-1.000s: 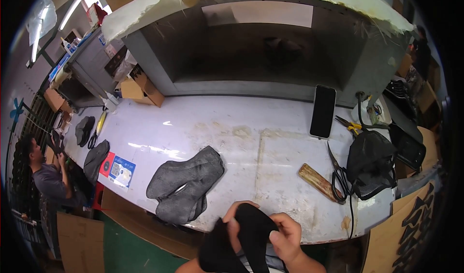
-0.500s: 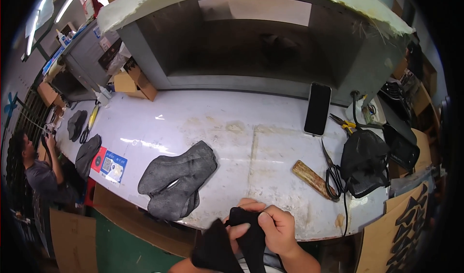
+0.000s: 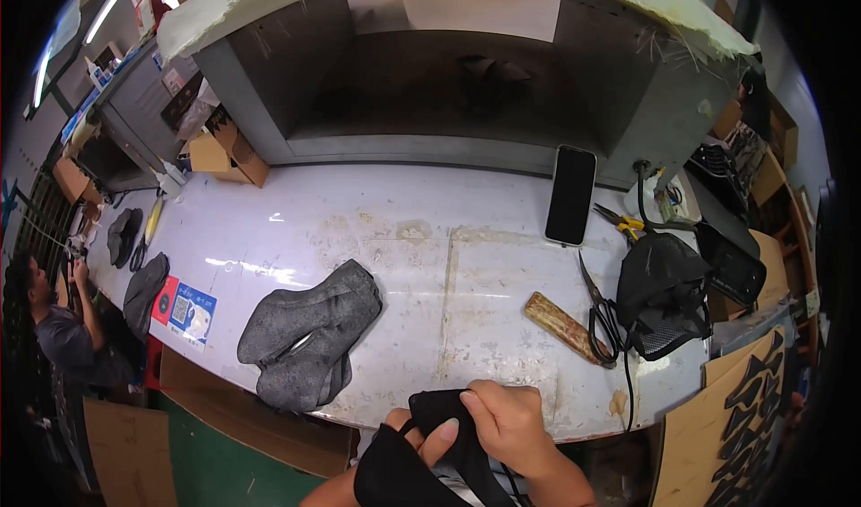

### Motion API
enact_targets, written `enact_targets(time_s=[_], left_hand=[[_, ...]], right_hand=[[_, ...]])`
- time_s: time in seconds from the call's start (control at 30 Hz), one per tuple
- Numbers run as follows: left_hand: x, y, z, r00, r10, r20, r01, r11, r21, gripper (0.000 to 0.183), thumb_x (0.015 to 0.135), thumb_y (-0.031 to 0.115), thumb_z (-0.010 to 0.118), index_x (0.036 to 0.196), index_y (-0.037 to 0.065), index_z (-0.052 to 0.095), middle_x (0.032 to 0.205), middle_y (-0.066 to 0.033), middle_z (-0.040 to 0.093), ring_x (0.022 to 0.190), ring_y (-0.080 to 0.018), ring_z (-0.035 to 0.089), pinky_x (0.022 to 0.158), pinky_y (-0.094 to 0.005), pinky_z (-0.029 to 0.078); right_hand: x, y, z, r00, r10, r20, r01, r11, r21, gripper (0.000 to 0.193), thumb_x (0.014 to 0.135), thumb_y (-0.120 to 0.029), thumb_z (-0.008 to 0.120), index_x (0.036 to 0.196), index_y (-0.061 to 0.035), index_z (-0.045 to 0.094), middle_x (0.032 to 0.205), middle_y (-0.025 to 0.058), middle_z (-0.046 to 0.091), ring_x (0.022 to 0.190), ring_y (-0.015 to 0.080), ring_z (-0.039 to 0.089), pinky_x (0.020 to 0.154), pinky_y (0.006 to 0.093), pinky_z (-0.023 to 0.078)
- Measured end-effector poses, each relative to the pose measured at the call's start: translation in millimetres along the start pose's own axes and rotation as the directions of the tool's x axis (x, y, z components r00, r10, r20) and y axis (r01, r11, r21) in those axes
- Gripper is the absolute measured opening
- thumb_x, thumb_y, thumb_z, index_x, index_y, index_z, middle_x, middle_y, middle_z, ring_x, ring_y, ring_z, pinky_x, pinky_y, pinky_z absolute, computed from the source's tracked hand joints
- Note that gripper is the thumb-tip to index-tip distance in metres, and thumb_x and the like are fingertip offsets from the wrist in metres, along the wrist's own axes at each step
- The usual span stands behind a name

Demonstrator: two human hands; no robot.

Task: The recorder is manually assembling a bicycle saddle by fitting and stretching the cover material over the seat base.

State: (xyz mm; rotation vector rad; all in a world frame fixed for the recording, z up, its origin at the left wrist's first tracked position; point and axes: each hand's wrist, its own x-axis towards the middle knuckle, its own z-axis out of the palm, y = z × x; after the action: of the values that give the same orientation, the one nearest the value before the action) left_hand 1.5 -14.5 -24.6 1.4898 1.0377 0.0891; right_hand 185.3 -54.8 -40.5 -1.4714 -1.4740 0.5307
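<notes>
At the near edge of the table, both hands hold a piece of black cloth (image 3: 399,471). My left hand (image 3: 437,442) is closed on it, the thumb in front and part of the fingers hidden behind a fold. My right hand (image 3: 513,424) pinches the cloth's upper edge between thumb and fingers. Part of the cloth hangs below, past the lower rim of the picture. Left of my hands lie curved dark grey pieces (image 3: 309,327), overlapping, with a narrow gap showing white table between them.
On the white table (image 3: 404,202), to the right, lie a wooden-looking bar (image 3: 567,327), black-handled scissors (image 3: 604,320), a phone (image 3: 570,195), yellow-handled pliers (image 3: 628,223) and a black mesh-sided bag (image 3: 664,296). A grey open box (image 3: 238,85) stands behind. Another person (image 3: 67,327) sits far left.
The table and its things have shifted slightly left in view. My right hand has closed further over the cloth's top edge, and the cloth is turned and spread a little differently.
</notes>
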Motion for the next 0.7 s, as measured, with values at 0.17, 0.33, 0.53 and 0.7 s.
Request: enact_targets(time_s=[0.17, 0.33, 0.53, 0.7], left_hand=[[-3.8, 0.9, 5.4, 0.998, 0.066, -0.006, -0.065, 0.967, -0.246, 0.034, 0.099, 0.038, 0.053, 0.102, 0.006, 0.066, 0.085, -0.004, 0.064, 0.074, -0.0126, 0.059, 0.065, -0.0291, 0.046], [-5.0, -0.8, 8.4, 0.992, 0.126, -0.011, -0.116, 0.874, -0.473, 0.033, 0.1, 0.036, 0.052, 0.105, 0.006, 0.064, 0.083, -0.0026, 0.062, 0.072, -0.0116, 0.057, 0.063, -0.0285, 0.045], [10.3, -13.1, -1.1, 0.951, 0.253, -0.178, -0.302, 0.884, -0.357, 0.028, 0.099, 0.029, 0.053, 0.11, 0.004, 0.063, 0.085, -0.0031, 0.062, 0.076, -0.0131, 0.058, 0.068, -0.0291, 0.047], [12.6, -12.5, -7.6, 0.928, 0.315, -0.198, -0.346, 0.927, -0.147, 0.033, 0.101, 0.027, 0.05, 0.112, 0.0, 0.065, 0.097, -0.0026, 0.067, 0.093, -0.0129, 0.059, 0.083, -0.0284, 0.047]], right_hand=[[-6.4, -4.5, 0.3, 0.956, 0.237, 0.173, -0.281, 0.908, 0.312, 0.024, 0.098, -0.016, 0.059, 0.079, -0.0014, 0.059, 0.053, 0.007, 0.047, 0.05, 0.0105, 0.046, 0.047, 0.0275, 0.038], [-10.4, -3.7, 8.9, 0.894, 0.36, 0.268, -0.442, 0.607, 0.66, 0.025, 0.102, -0.021, 0.052, 0.088, -0.0012, 0.058, 0.081, 0.0015, 0.06, 0.067, 0.0091, 0.052, 0.058, 0.024, 0.041], [-39.3, -9.8, -3.8, 0.716, 0.413, 0.563, -0.675, 0.204, 0.709, 0.023, 0.101, -0.021, 0.055, 0.102, 0.0002, 0.063, 0.085, -0.0017, 0.06, 0.076, 0.0042, 0.053, 0.061, 0.0209, 0.041], [-59.8, 12.6, -18.3, 0.544, 0.381, 0.748, -0.834, 0.143, 0.534, 0.026, 0.1, -0.018, 0.057, 0.109, 0.0042, 0.067, 0.088, -0.0001, 0.063, 0.075, 0.0035, 0.055, 0.061, 0.0208, 0.042]])
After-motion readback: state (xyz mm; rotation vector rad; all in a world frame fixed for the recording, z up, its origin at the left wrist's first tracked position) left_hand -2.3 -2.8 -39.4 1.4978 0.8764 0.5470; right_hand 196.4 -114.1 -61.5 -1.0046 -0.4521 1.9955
